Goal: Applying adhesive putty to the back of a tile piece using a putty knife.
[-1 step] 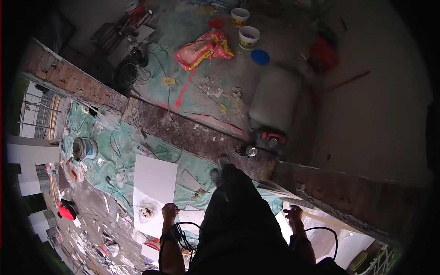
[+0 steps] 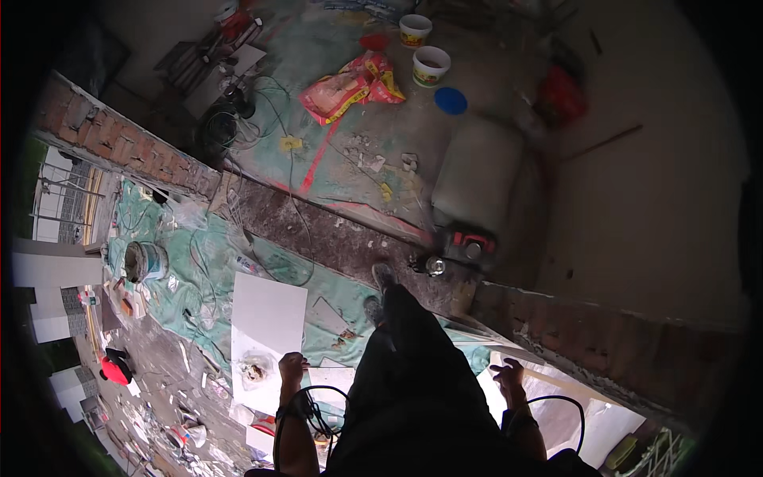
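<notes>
While the right hand point(image 2: 510, 372) has fingers point(image 2: 498, 367) apart, left hand point(image 2: 292, 367) impossible to tell, two white buckets point(image 2: 430, 77) open-topped, contents indistinct.

Counting two bare hands point(image 2: 292, 367) point(image 2: 510, 372), with two shoes point(image 2: 384, 275) point(image 2: 373, 310) ahead of and between their fingers point(image 2: 300, 360), two white tubs point(image 2: 415, 37) point(image 2: 429, 78), one blue disc point(image 2: 451, 100) and one red-and-yellow bag point(image 2: 342, 94) well ahead of the fingers, and one bucket point(image 2: 156, 260) ahead and left, one red-clad person point(image 2: 117, 368) far left, of the left fingers.

Left hand point(image 2: 292, 368); white board point(image 2: 269, 314) below
</notes>
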A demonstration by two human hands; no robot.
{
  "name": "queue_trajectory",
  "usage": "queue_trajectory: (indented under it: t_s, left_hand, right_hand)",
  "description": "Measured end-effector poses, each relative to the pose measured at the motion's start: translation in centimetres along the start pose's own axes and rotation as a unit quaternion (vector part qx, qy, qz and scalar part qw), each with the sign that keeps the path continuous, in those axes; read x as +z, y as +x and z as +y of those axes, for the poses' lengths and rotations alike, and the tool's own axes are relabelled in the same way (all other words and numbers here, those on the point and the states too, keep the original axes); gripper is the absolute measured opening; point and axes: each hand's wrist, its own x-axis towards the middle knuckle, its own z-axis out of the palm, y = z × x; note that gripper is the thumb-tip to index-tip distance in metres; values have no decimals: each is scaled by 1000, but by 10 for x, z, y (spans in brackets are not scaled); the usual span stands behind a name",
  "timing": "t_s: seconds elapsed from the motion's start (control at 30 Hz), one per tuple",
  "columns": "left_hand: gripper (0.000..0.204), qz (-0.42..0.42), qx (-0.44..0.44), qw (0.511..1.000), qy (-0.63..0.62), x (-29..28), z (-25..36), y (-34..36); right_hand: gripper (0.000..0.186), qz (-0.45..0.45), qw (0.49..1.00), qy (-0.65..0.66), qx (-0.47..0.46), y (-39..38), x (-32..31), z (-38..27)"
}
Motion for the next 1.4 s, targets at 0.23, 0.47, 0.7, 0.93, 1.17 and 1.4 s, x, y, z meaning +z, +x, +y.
queue_trajectory:
  t_s: [0.23,0.47,0.7,0.93,1.17,1.4]
  left_hand:
    - [17,17,-26,999,33,29,107,30]
    - [23,2,-122,992,31,39,90,56]
    - [58,-137,-198,935,259,124,-95,212]
    - [61,195,-166,925,281,217,-280,466]
    - [98,290,-128,905,285,238,-371,575]
    - [108,301,-136,905,270,218,-347,597]
  right_hand:
    - [46,-19,996,-84,-22,78,38,-23]
    - [35,-157,966,-197,49,103,199,-242]
    - [36,-116,908,-400,-43,176,276,-285]
    - [38,-171,706,-688,-4,248,232,-170]
    - [44,-33,643,-738,201,261,156,-127]
    - [49,-2,572,-804,165,264,-65,-206]
